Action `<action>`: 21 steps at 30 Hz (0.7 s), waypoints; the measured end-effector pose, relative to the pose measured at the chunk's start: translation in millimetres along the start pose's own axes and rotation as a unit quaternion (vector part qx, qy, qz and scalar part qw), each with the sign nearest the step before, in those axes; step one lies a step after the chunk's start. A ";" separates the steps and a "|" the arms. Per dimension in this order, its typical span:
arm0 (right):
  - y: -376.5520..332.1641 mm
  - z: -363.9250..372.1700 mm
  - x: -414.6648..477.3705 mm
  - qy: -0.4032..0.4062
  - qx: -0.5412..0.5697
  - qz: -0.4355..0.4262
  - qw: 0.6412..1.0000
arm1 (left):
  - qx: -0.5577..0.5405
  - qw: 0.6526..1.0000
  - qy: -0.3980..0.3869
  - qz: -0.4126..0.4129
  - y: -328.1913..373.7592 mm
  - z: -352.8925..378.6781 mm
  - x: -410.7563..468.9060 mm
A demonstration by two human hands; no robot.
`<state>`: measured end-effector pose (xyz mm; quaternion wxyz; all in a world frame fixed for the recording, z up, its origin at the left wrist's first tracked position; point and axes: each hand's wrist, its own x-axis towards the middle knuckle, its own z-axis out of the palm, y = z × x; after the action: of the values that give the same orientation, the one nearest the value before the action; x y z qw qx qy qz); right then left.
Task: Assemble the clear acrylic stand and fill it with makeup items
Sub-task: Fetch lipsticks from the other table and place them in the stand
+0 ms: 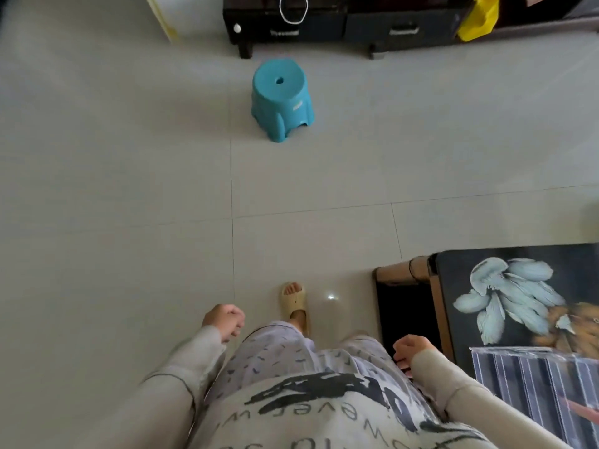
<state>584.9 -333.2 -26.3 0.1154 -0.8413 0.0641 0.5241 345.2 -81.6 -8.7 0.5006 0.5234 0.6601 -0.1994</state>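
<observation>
I am standing on a tiled floor, looking down. My left hand [225, 321] hangs at my side with its fingers loosely curled and holds nothing. My right hand [409, 350] hangs beside my right thigh, also loosely curled and empty. At the lower right a clear acrylic piece [531, 380] with a striped look lies on a dark table [460, 286] with a printed flower pattern. No makeup items are visible.
A blue plastic stool [282, 99] stands on the floor ahead. Behind it is a dark low cabinet [340, 24] with drawers, a white cord loop on it and a yellow bag [481, 17] at its right. My foot in a beige slipper [294, 303] steps forward.
</observation>
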 end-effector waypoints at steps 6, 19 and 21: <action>-36.3 -6.7 0.3 0.041 0.030 0.037 0.998 | 0.041 0.997 -0.014 0.065 92.9 -35.4 26.7; -159.4 -95.9 75.0 0.018 0.150 0.010 0.989 | 0.160 0.984 -0.041 0.065 222.7 -18.2 83.2; -180.7 -120.2 85.1 0.029 0.152 -0.003 0.988 | 0.190 0.979 -0.043 0.054 242.7 -15.4 91.6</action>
<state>768.1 -189.1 -28.7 0.2417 -0.8291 0.1445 0.4830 558.9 66.0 -18.6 0.4296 0.6347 0.5590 -0.3165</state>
